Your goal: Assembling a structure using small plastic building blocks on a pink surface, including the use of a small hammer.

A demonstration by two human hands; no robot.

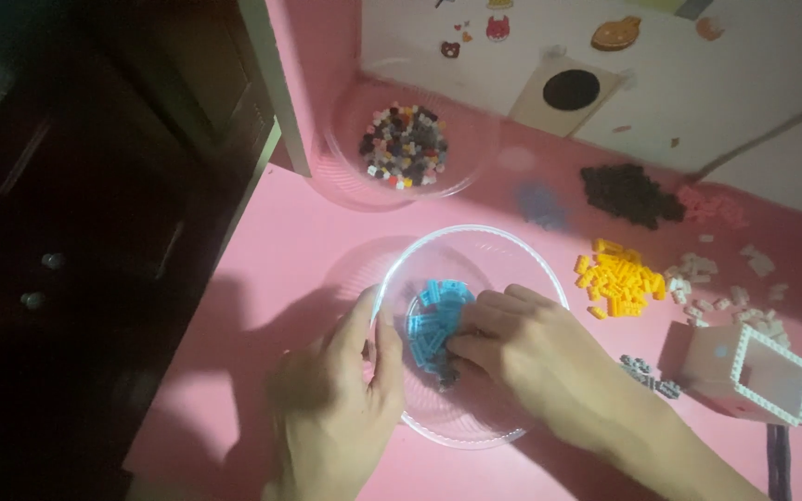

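Observation:
A clear plastic bowl (498,243) sits on the pink table (280,241) and holds a heap of small light-blue bricks (433,320). My left hand (331,399) grips the bowl's near-left rim, thumb over the edge. Reaching into the bowl from the right, my right hand (531,357) has its fingertips on the blue bricks; whether it pinches one is hidden by the fingers.
A second clear bowl (345,172) with mixed dark, red and white bricks stands behind. To the right lie piles of black bricks (628,193), yellow bricks (616,276), pale pink and white bricks (730,278) and a white open-topped box (744,371). A dark cabinet (95,232) borders the left.

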